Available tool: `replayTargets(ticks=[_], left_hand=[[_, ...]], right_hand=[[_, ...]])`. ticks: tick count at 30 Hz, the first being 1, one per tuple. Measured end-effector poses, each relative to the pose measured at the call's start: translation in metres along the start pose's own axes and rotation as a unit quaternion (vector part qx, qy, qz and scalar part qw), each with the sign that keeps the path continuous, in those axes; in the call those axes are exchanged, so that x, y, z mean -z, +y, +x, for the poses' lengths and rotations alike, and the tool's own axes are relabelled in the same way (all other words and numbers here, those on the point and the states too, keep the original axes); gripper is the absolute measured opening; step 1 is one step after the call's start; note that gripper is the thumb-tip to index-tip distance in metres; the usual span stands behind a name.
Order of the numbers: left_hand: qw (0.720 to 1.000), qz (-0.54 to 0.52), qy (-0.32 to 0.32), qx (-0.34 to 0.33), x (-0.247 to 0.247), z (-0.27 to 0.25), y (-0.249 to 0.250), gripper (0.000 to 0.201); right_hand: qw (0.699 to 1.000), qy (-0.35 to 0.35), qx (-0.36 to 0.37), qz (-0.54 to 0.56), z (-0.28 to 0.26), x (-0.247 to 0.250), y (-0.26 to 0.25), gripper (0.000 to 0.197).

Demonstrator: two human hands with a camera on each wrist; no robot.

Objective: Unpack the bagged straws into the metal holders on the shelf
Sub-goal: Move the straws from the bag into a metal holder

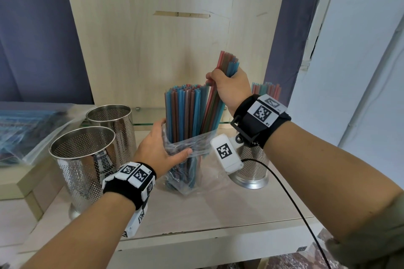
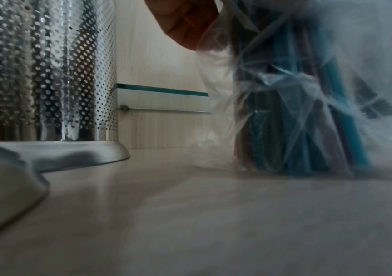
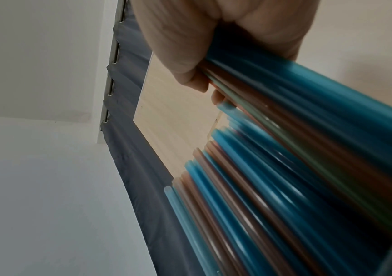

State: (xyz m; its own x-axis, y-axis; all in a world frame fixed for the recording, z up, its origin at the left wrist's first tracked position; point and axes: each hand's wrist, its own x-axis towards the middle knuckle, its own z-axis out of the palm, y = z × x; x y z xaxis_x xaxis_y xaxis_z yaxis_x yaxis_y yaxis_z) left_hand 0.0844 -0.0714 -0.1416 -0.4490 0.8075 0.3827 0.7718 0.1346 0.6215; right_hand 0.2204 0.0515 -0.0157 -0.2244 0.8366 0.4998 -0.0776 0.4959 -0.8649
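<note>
Above the bag (image 1: 192, 148), right hand (image 1: 229, 85) grips straws (image 1: 220, 85) (tilted).

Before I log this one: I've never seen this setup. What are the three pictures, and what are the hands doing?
No machine here: a person wears one camera on the head and one on each wrist, strapped on black bands with square markers. The head view looks down at a pale shelf. The left hand grips an open clear bag of blue and red straws standing on the shelf; the left wrist view shows that bag low and close. The right hand holds a bundle of straws, partly lifted out of the bag; the right wrist view looks up along them. Two empty perforated metal holders stand to the left. A third holder, behind the right wrist, already has straws. More bags lie far left.
</note>
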Motion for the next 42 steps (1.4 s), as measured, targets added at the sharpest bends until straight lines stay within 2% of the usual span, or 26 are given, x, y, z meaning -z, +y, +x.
replayTargets(ticks=[6, 18, 23, 29, 42], left_hand=[[1.000, 0.004, -0.005, 0.003, -0.001, 0.002, -0.003, 0.111], [1.000, 0.001, -0.001, -0.006, -0.003, 0.004, -0.006, 0.109], [1.000, 0.004, -0.001, -0.005, -0.004, 0.004, -0.007, 0.110], [1.000, 0.012, 0.002, -0.002, -0.004, 0.004, -0.007, 0.110], [1.000, 0.006, -0.006, 0.002, -0.002, 0.002, -0.003, 0.110]], right_hand=[[1.000, 0.008, 0.012, 0.011, 0.009, 0.007, -0.008, 0.006], [0.995, 0.050, 0.018, 0.084, 0.027, 0.027, -0.041, 0.022], [0.994, 0.055, 0.031, 0.093, 0.027, 0.033, -0.049, 0.020], [0.990, 0.096, 0.052, 0.086, 0.027, 0.037, -0.054, 0.004], [0.985, 0.103, 0.101, 0.094, 0.029, 0.073, -0.088, 0.005]])
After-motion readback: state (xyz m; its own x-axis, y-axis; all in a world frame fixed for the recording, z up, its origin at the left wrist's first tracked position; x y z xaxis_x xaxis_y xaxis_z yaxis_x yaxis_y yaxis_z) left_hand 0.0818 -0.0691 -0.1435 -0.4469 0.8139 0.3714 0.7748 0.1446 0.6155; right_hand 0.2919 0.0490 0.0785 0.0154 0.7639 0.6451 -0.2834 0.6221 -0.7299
